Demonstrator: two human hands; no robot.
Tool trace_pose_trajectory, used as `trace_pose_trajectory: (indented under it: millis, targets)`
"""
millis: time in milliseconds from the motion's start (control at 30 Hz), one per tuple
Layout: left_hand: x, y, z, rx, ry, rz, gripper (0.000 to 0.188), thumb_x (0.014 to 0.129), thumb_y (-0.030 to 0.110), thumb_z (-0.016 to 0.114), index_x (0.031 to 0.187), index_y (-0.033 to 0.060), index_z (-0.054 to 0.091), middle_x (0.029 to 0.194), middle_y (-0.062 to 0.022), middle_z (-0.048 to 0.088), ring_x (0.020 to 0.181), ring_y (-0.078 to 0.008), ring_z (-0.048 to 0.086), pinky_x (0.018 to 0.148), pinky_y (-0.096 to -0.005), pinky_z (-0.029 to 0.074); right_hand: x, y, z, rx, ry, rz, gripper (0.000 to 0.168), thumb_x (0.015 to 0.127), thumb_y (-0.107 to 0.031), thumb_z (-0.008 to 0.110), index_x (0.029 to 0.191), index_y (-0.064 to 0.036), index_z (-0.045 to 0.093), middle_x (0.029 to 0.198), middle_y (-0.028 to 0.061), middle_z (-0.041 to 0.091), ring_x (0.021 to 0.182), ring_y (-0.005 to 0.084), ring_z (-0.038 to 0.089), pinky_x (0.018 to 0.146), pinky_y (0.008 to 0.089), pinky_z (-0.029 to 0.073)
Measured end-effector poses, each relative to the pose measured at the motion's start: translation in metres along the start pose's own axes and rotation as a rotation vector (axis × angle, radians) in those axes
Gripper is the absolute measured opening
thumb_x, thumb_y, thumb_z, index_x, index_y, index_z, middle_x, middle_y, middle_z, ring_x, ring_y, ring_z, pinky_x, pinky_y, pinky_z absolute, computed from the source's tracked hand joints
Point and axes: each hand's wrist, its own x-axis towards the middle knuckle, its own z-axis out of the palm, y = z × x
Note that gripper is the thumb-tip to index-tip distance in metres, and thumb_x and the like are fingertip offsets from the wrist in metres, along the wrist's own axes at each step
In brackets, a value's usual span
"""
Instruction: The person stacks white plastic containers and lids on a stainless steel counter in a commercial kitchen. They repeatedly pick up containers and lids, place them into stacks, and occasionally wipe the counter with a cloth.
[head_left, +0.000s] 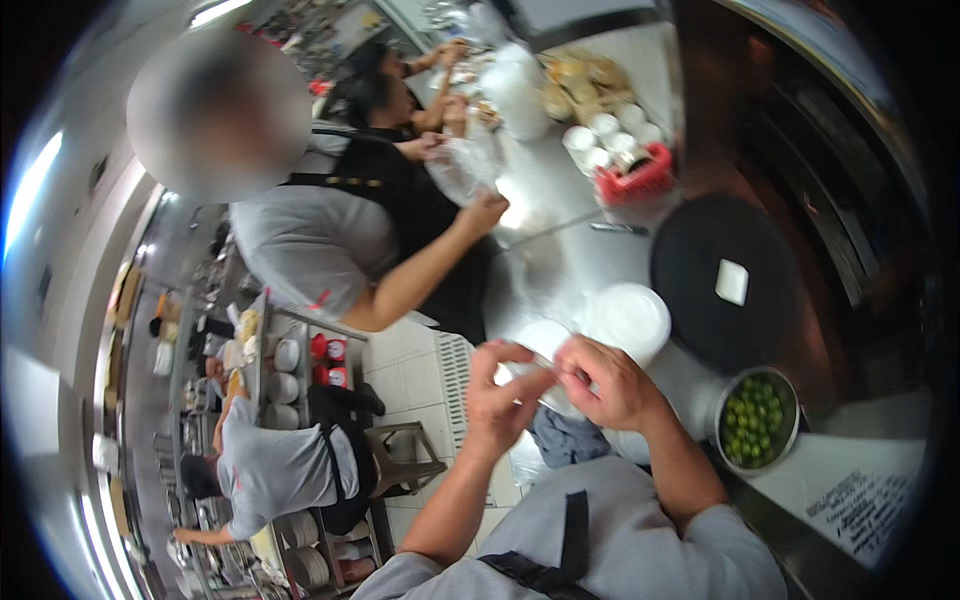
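My left hand (506, 397) and my right hand (604, 382) are raised in front of my chest, fingertips almost together. Thumb and fingers of each are pinched at what looks like the rim or edge of a thin, clear or white thing; it is too small and blurred to name. Just behind the fingers are a white round container or lid (546, 337) and a wider white round lid or plate (630, 322) on the steel counter (555, 262). Below my hands lies a crumpled grey-blue cloth (566, 439).
A black round tray (720, 315) bears a white block (732, 283). Nearby stand a metal bowl of green pieces (756, 420), a red plastic basket (637, 180) and white cups (619, 139). A co-worker (330, 232) holds a clear plastic bag (461, 169); others work beyond.
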Motion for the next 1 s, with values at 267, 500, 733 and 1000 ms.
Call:
trace_pose_trajectory:
  millis: [267, 500, 733, 1000]
  targets:
    - [0.008, -0.002, -0.003, -0.054, -0.198, 0.103, 0.017, 0.076, 0.008, 0.073, 0.089, 0.0114, 0.062, 0.107, -0.0051, 0.055, 0.107, -0.0272, 0.053, 0.104, -0.0538, 0.035, -0.002, 0.006, -0.002, -0.040, 0.083, 0.069, 0.006, 0.082, 0.004, 0.053, 0.083, -0.001, 0.050, 0.080, 0.0138, 0.061, 0.066, 0.0280, 0.061, 0.062, 0.0362, 0.050]
    - [-0.010, 0.009, -0.029, -0.381, -0.120, -0.174, 0.013, 0.088, 0.005, 0.063, 0.090, 0.0083, 0.050, 0.120, -0.0123, 0.053, 0.120, -0.0331, 0.050, 0.107, -0.0488, 0.034, -0.027, 0.048, -0.053, -0.113, 0.306, 0.351, 0.014, 0.099, -0.008, 0.045, 0.087, -0.001, 0.048, 0.086, 0.0125, 0.068, 0.071, 0.0152, 0.063, 0.062, 0.0284, 0.050]
    - [-0.035, -0.034, 0.002, -0.770, 0.156, -0.520, 0.005, 0.102, 0.013, 0.046, 0.098, 0.0096, 0.043, 0.131, -0.0159, 0.048, 0.126, -0.0250, 0.046, 0.108, -0.0405, 0.034, -0.031, 0.035, -0.013, 0.335, 0.251, 0.260, 0.013, 0.100, -0.013, 0.042, 0.094, -0.002, 0.045, 0.091, 0.0130, 0.067, 0.073, 0.0147, 0.061, 0.066, 0.0282, 0.050]
    - [-0.065, -0.055, 0.026, -0.453, 0.239, -0.732, 0.008, 0.104, 0.013, 0.043, 0.101, 0.0051, 0.043, 0.099, -0.0048, 0.054, 0.086, -0.0091, 0.047, 0.080, -0.0254, 0.043, -0.039, 0.048, 0.037, 0.279, 0.236, 0.324, 0.014, 0.098, -0.018, 0.050, 0.094, -0.004, 0.046, 0.076, 0.0023, 0.045, 0.069, 0.0086, 0.041, 0.063, 0.0258, 0.039]
